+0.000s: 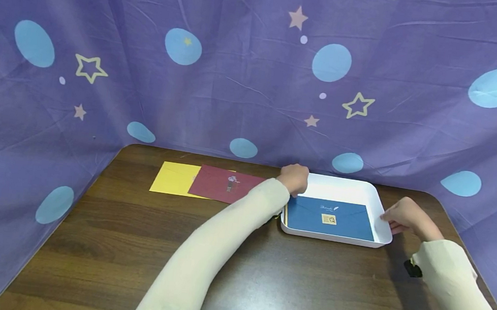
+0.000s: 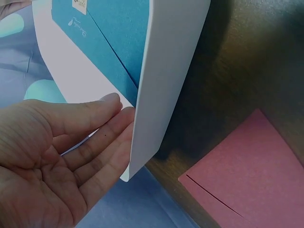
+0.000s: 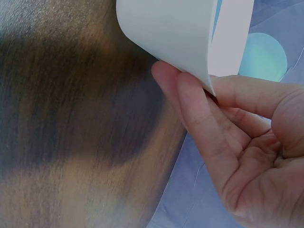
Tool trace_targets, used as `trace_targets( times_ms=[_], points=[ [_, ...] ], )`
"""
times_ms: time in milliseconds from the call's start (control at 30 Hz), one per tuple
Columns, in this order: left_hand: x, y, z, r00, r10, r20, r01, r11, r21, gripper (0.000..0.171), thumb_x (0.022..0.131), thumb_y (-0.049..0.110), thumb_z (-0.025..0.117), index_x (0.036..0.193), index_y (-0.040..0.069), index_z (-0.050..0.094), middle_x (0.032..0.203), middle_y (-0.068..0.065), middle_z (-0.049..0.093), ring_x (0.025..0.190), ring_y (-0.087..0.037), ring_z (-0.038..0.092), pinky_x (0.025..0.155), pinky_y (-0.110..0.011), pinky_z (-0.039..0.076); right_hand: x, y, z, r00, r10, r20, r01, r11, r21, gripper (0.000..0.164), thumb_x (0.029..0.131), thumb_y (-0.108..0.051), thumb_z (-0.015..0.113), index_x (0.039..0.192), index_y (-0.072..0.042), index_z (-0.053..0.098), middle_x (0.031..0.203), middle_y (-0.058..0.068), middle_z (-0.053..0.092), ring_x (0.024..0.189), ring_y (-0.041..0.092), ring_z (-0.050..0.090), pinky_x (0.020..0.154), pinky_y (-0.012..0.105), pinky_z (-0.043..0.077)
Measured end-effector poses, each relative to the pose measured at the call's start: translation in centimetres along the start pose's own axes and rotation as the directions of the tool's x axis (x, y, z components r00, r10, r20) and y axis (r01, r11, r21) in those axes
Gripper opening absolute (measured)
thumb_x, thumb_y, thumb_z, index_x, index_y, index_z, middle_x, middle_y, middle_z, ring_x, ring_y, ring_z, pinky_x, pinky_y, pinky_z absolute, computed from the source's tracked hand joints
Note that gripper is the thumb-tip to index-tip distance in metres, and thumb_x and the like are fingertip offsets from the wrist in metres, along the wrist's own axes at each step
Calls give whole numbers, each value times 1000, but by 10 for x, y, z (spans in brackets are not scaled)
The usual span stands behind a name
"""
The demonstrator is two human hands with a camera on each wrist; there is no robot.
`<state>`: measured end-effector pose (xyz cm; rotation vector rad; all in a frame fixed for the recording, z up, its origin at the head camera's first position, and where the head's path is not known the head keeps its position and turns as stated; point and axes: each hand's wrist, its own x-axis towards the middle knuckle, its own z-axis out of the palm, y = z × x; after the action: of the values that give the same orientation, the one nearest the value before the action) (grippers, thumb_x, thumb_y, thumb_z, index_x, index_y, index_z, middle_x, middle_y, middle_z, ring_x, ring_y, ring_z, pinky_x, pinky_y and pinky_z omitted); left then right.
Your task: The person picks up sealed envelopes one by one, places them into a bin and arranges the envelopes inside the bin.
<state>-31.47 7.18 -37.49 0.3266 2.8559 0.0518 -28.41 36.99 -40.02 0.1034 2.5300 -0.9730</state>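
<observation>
A shallow white tray (image 1: pixel 341 188) stands at the back right of the table. A blue envelope (image 1: pixel 351 220) with a cream label lies flat inside it, a yellow strip showing along its left edge. My left hand (image 1: pixel 294 178) is at the tray's back left corner. In the left wrist view its loosely bent fingers (image 2: pixel 107 142) touch inside the rim beside the envelope, thumb apart from them; I see nothing pinched. My right hand (image 1: pixel 409 218) pinches the tray's right wall, thumb inside, fingers (image 3: pixel 197 99) outside and below.
A maroon envelope (image 1: pixel 213 184) overlaps a yellow envelope (image 1: pixel 169 179) on the brown table (image 1: pixel 128 243), left of the tray. My left forearm crosses in front of the maroon one. A purple patterned cloth (image 1: pixel 245 98) hangs behind the table and at its sides.
</observation>
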Motion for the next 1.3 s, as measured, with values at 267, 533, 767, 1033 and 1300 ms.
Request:
trace_targets(
  times_ms=[267,533,767,1033,1300],
  points=[
    [0,0,2,1000,6,1,-6,1000,4,22,91,9,74,112,16,72,114,0,71,89,-12,59,76,-27,56,0,2,1,1000,11,6,-11,1000,20,30,90,1,66,107,26,63,71,4,69,65,15,68,63,34,63],
    [-7,-4,-1,999,43,0,-43,999,-7,22,90,8,74,111,13,72,109,-1,71,82,-15,57,65,-26,49,-2,0,1,1000,-1,10,0,1000,21,30,89,2,66,106,27,63,70,6,70,64,15,68,62,34,63],
    [-10,-12,-7,995,94,-22,-95,994,-58,7,91,8,73,94,12,69,89,0,65,72,-13,52,56,-25,42,-1,0,0,1000,-4,10,4,1000,20,30,89,2,66,106,27,63,70,5,70,64,14,68,62,35,63],
    [-8,-39,-17,981,175,-86,-188,966,-176,45,87,-4,50,54,18,28,55,5,19,53,-10,16,46,-23,18,2,1,0,1000,-5,13,5,1000,16,29,89,1,66,106,25,64,70,4,69,63,14,68,62,34,63],
    [-20,-76,-22,957,185,-224,-244,931,-271,15,90,6,65,85,10,78,86,1,72,79,-15,61,66,-26,50,0,0,-2,1000,-5,13,5,1000,12,30,89,2,66,106,26,63,72,5,69,64,15,68,63,35,63]
  ],
)
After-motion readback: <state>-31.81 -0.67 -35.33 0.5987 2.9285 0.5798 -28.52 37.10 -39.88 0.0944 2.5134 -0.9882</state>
